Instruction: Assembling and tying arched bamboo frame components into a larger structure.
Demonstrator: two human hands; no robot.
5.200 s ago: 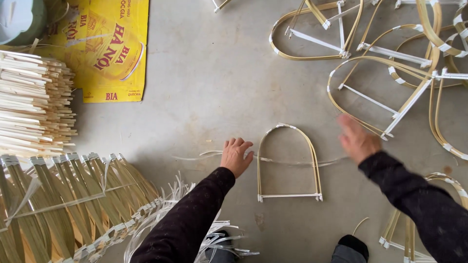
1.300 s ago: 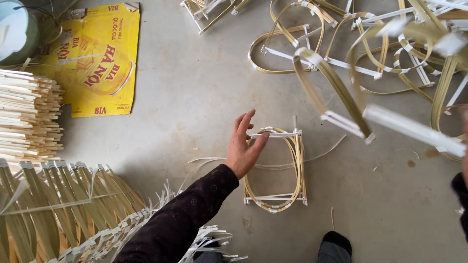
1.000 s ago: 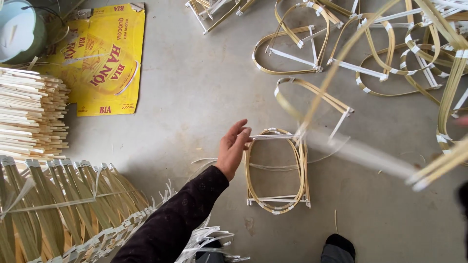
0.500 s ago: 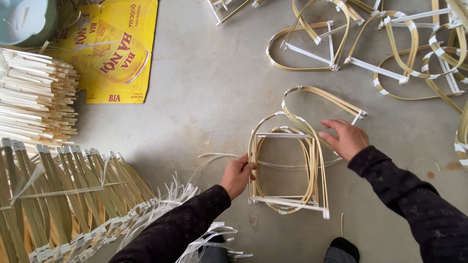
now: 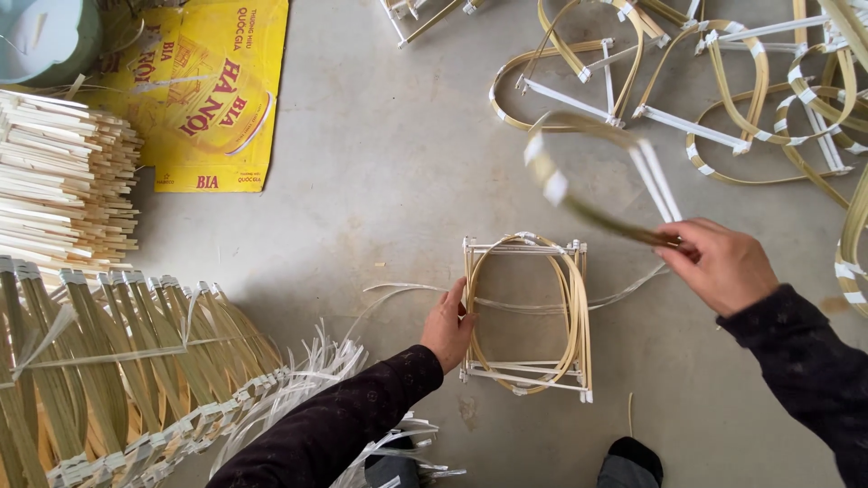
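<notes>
A small stack of arched bamboo frames (image 5: 529, 316) lies on the concrete floor in front of me. My left hand (image 5: 448, 323) rests against the stack's left edge, fingers curled on it. My right hand (image 5: 721, 265) is raised to the right and grips another arched bamboo frame (image 5: 597, 176), which is blurred and hangs tilted above and beyond the stack. Thin white plastic strips (image 5: 407, 291) run under the stack.
Many loose bamboo frames (image 5: 723, 81) are scattered at the back right. A pile of flat bamboo slats (image 5: 59, 185) sits at left, a yellow printed bag (image 5: 212, 99) behind it, bundled bamboo arches (image 5: 99, 361) at the lower left. My shoe (image 5: 630, 461) is near the bottom edge.
My right hand has lifted off the stack and now holds a frame in the air to the right. My left hand stays on the stack's left edge.
</notes>
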